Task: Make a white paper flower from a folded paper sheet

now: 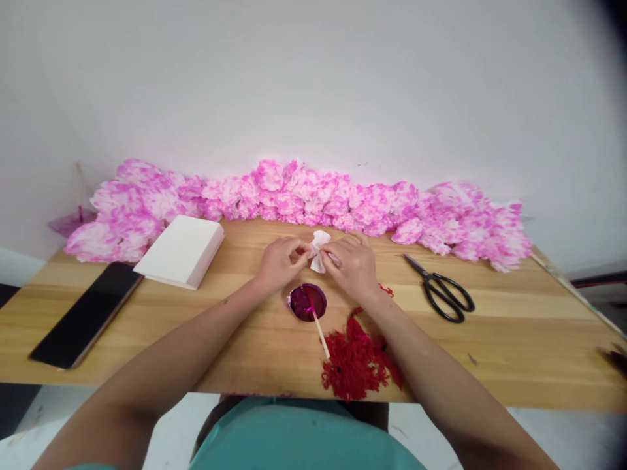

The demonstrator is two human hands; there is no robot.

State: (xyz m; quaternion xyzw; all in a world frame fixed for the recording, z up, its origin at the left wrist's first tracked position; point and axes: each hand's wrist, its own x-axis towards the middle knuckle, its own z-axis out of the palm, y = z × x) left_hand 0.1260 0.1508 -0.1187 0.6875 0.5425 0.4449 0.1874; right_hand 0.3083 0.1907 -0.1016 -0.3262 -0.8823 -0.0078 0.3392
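Between my two hands is a small piece of white tissue paper [319, 239], pinched narrow at its middle and fanned out above and below. My left hand [281, 262] grips its left side between thumb and forefinger. From the other side my right hand [353, 264] pinches the same paper, its other fingers partly curled. Just below the hands stands a small round dish of dark magenta liquid [307, 302], with a thin wooden stick [322, 336] leaning out of it. Close to my right forearm lies a tangled heap of red yarn [355, 365].
Pink-and-white paper flowers [304, 192] line the back of the wooden table [235, 352] along the wall. At left are a thick stack of white paper [181, 248] and a black phone [88, 313]. Black-handled scissors [443, 290] lie at right, points toward the back.
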